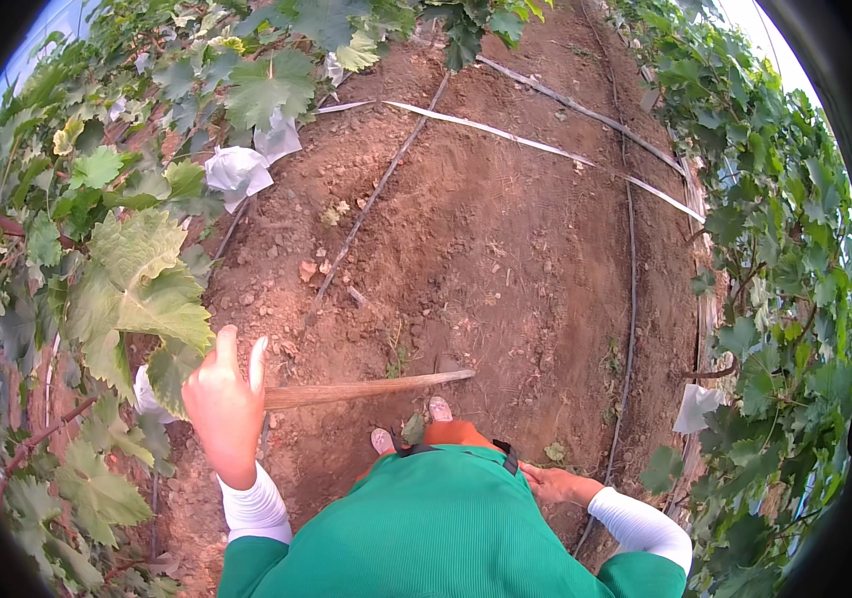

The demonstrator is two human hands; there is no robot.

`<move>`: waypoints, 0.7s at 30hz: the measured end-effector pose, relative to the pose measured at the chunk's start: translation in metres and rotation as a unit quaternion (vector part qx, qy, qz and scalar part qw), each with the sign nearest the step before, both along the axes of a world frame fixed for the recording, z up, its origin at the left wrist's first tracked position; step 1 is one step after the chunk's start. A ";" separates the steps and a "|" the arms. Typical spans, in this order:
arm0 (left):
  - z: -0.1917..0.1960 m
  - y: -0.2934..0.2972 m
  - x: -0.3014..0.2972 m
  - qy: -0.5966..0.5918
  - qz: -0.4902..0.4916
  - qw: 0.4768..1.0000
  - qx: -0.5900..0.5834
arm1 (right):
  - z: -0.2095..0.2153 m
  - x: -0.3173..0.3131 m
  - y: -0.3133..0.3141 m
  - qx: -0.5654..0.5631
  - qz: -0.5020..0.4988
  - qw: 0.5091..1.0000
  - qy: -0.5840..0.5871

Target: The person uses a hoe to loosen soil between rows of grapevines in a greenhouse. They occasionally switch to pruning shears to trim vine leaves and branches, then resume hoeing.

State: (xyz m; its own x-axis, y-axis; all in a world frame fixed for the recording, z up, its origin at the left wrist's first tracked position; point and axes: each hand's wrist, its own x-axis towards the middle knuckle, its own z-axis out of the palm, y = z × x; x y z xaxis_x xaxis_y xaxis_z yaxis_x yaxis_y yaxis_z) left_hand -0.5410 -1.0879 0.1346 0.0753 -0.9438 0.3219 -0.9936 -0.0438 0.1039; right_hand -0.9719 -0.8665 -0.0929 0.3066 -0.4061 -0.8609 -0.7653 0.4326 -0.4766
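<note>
My left hand (226,399) is raised at the left, beside a large pale-green grape leaf (147,294). Its index finger and thumb point up and apart, while the other fingers look curled. From that hand a long wooden stick (356,390) runs to the right, narrowing toward its far end over the soil in front of my feet. The hand covers the stick's near end, and the exact grip is hidden. At my waist, by a dark strap (509,458), rests my right hand (558,485); its visible fingers lie stretched against my green shirt (436,528).
Leafy vines line both sides, with white bags (239,172) hanging at the left and another white bag (698,409) at the right. Thin dark hoses (631,299) run along the brown soil (506,259). A white strip (491,128) crosses the row farther ahead.
</note>
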 end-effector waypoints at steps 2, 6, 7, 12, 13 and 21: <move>0.001 0.001 0.000 -0.001 0.003 1.000 0.004 | 0.006 0.002 -0.007 0.116 -0.039 0.993 0.002; -0.001 0.006 0.002 -0.008 0.009 1.000 0.006 | 0.022 0.006 -0.014 0.188 -0.128 0.968 -0.101; -0.001 0.008 0.003 -0.009 0.010 1.000 0.005 | 0.023 0.006 -0.014 0.180 -0.128 0.968 -0.117; 0.000 0.013 0.006 -0.010 0.009 1.000 0.002 | 0.032 0.009 -0.022 0.204 -0.150 0.964 -0.086; 0.000 0.013 0.006 -0.011 0.008 1.000 0.000 | 0.033 0.008 -0.022 0.214 -0.158 0.961 -0.077; -0.004 0.022 0.015 -0.003 0.008 1.000 -0.015 | 0.037 -0.001 -0.003 0.306 -0.282 0.903 -0.107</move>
State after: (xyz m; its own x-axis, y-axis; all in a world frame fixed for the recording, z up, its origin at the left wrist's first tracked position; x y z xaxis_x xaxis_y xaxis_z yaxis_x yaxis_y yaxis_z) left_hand -0.5264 -1.0660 0.1306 0.0881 -0.9324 0.3505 -0.9935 -0.0567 0.0989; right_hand -0.9731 -0.8699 -0.0559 0.3851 -0.0170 -0.9227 -0.2603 0.9572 -0.1263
